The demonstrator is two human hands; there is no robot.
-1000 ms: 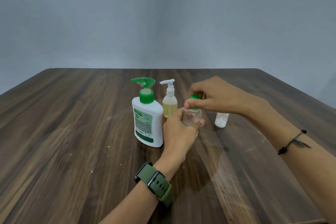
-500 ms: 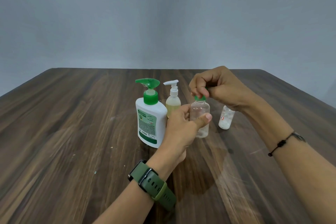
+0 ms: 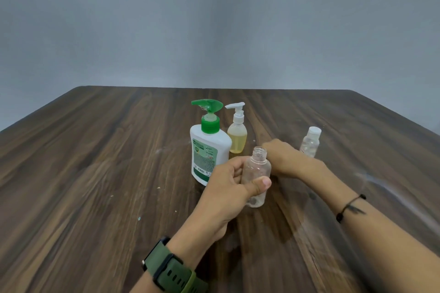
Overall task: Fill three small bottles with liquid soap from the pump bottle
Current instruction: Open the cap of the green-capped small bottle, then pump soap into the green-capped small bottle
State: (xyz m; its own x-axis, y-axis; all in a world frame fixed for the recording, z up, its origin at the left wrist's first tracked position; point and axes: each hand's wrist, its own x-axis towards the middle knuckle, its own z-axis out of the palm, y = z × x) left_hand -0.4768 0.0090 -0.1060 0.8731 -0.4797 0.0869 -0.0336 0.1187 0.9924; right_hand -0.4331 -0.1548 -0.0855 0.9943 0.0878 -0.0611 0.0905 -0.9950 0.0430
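A person's left hand (image 3: 234, 182) grips a small clear bottle (image 3: 256, 177) upright over a wooden table (image 3: 95, 173), its threaded neck uncapped. The right hand (image 3: 284, 158) sits low behind it, blurred; whether it holds anything cannot be told. The white pump bottle (image 3: 206, 150) with its green pump stands just left of the bottle in hand, with a yellow pump bottle (image 3: 237, 137) behind and a capped little bottle (image 3: 310, 141) to the right. The held bottle looks nearly empty (perhaps traces at the bottom), so filling seems barely begun, with pumping still ahead.
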